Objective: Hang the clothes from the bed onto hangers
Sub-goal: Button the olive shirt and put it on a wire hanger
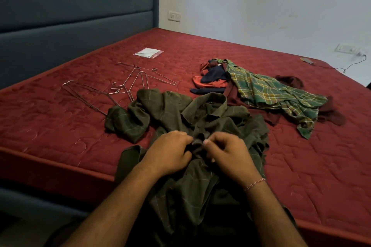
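Both hands, left [170,152] and right [226,152], are pinching one olive shirt [180,114] at the bed's [60,126] near edge; several wire hangers [128,82] are lying beyond.

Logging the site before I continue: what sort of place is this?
Most likely a bedroom: a red quilted mattress against a padded blue headboard, with wire hangers and loose clothes lying on it.

The olive shirt [186,118] runs off the bottom edge; the hangers' [124,84] count is unclear.
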